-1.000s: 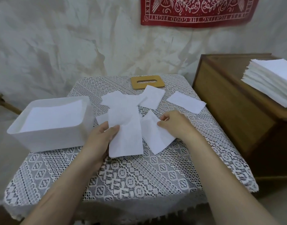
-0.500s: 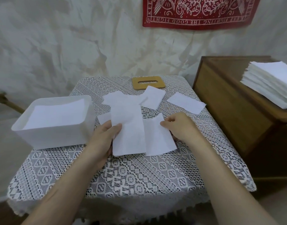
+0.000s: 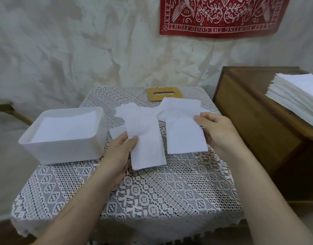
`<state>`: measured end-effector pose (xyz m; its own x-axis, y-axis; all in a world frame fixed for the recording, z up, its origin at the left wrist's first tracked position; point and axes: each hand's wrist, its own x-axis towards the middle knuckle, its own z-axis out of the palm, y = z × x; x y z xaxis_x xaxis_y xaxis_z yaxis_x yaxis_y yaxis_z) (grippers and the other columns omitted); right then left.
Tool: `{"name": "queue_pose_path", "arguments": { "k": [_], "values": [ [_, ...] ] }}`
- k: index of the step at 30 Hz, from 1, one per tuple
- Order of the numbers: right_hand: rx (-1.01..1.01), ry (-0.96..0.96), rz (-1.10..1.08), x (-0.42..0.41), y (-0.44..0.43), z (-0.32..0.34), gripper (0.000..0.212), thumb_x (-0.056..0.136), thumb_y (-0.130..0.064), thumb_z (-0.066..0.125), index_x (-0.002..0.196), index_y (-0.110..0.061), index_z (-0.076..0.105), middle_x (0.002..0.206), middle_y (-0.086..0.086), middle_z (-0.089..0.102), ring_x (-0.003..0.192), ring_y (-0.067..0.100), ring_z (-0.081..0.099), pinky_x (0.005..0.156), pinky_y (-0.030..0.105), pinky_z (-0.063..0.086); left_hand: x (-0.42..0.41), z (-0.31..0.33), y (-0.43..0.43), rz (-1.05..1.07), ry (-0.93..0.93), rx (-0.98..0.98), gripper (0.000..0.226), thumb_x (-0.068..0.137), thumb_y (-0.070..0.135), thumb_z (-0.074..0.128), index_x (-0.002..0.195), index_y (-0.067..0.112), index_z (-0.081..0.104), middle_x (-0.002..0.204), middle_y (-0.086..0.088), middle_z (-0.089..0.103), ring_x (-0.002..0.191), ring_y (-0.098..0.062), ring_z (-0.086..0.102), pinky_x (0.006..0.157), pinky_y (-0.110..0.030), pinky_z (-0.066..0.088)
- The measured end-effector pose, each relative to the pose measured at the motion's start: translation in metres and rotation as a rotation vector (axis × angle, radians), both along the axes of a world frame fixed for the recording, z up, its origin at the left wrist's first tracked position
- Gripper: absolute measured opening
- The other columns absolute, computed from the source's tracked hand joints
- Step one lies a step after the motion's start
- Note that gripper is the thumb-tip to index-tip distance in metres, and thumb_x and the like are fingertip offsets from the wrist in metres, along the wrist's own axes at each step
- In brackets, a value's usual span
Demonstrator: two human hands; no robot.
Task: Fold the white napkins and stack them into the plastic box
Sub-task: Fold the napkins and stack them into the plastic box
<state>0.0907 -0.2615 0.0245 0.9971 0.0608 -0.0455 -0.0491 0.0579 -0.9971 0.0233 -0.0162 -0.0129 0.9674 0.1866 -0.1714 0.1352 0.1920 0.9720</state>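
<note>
**On the lace table: two napkins in hand, box at left**

On the lace-covered table (image 3: 152, 191), items as follows.

Left hand (image 3: 121, 152): pinches the left edge of a long white napkin (image 3: 145, 138), thumb on top and fingers underneath. The near end of this sheet lies on the lace.

Right hand (image 3: 217, 128): holds a second white napkin (image 3: 184, 133) by its right edge, thumb on the upper face, fingers hidden behind the sheet. Whether this sheet rests on the table cannot be told.

Held pair: side by side, with a narrow strip of lace showing between them.

Loose napkins (image 3: 127, 112): overlapping sheets at the table's centre, behind the held pair.

Plastic box (image 3: 63, 151): white, rectangular, at the table's left side, just beside the left hand. It holds a flat stack of folded napkins (image 3: 65, 129) lying below the rim.

Wooden lid (image 3: 155, 98): slotted, flat at the far edge, its near corner covered by a napkin.

Wooden cabinet (image 3: 249, 112): right of the table, bearing a tall napkin pile (image 3: 297, 96).

Red printed cloth (image 3: 221, 15): hung on the creased pale wall.
</note>
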Motion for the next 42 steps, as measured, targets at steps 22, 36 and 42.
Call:
{"name": "queue_pose_path", "arguments": {
  "k": [22, 36, 42],
  "values": [
    [-0.054, 0.048, 0.113, -0.019, 0.066, -0.021, 0.011, 0.096, -0.013, 0.068, 0.097, -0.002, 0.071, 0.084, 0.009, 0.072, 0.058, 0.015, 0.064, 0.045, 0.020, 0.045, -0.003, -0.003, -0.009, -0.007, -0.026, -0.043, 0.034, 0.107, 0.043, 0.046, 0.122, 0.022, 0.069, 0.111, 0.000, 0.079, 0.096, -0.021, 0.077, 0.085, -0.046, 0.060],
    [-0.278, 0.069, 0.181, -0.011, 0.072, -0.027, 0.024, 0.091, -0.034, 0.075, 0.109, -0.020, 0.068, 0.085, -0.001, 0.062, 0.043, 0.002, 0.046, 0.041, 0.016, 0.033, -0.008, -0.007, 0.004, -0.061, -0.024, -0.009, 0.027, 0.102, 0.013, 0.058, 0.129, 0.015, 0.066, 0.117, -0.006, 0.078, 0.105, -0.027, 0.075, 0.081, -0.042, 0.062],
    [-0.395, 0.033, 0.298, -0.013, 0.081, -0.032, 0.018, 0.092, -0.024, 0.074, 0.077, -0.020, 0.064, 0.061, -0.012, 0.056, 0.038, 0.000, 0.041, 0.043, 0.016, 0.031, -0.020, -0.006, 0.021, -0.036, 0.077, 0.093, 0.017, 0.102, 0.014, 0.060, 0.116, 0.018, 0.068, 0.093, -0.003, 0.081, 0.076, -0.019, 0.077, 0.060, -0.035, 0.061]
  ]
}}
